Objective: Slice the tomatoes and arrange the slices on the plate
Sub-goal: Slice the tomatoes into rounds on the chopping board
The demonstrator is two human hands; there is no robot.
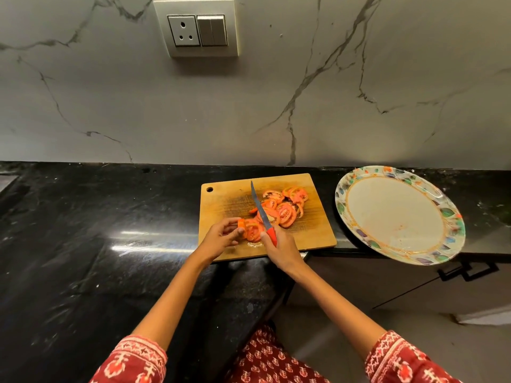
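A wooden cutting board (224, 200) lies on the black counter with several tomato slices (287, 208) piled on its middle and right. My left hand (221, 237) holds the remaining tomato piece (250, 230) at the board's near left. My right hand (282, 248) grips the red handle of a knife (260, 208), whose blade points away over the slices, just right of the held piece. A round white plate (398, 214) with a coloured floral rim sits to the right of the board, holding only faint juice marks.
The black stone counter (96, 230) stretches left of the board. The plate overhangs the counter's front edge above a cabinet with a dark handle (467, 270). A marble wall with a socket and switches (197, 30) rises behind.
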